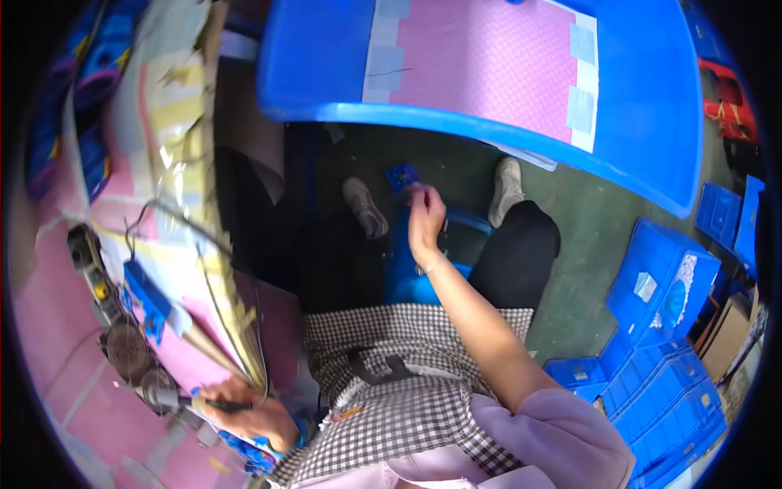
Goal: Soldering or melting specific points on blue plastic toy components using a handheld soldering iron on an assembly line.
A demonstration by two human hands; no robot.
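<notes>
My right hand (pixel 427 213) reaches out over a blue container (pixel 401 259) between my knees. Its fingers are pinched together at the edge of a small blue piece (pixel 399 175) with tiny yellowish specks. At the left, over the pink-topped table (pixel 57 306), my left hand (pixel 257 414) is closed around a slim tool (pixel 213 402) with a dark grip and a pale grey end. That end lies close to dark spiral discs (pixel 128 349). A blue block-like piece (pixel 147 292) with smaller blue bits rests beyond this hand.
A large blue tray (pixel 326 57) lined with pink sheet stands ahead. Blue bins (pixel 664 383) are stacked at the right, near a cardboard piece (pixel 727 332). A dark cable (pixel 191 222) crosses the cloth-covered edge at left. Blue-purple items (pixel 98 65) lie far left.
</notes>
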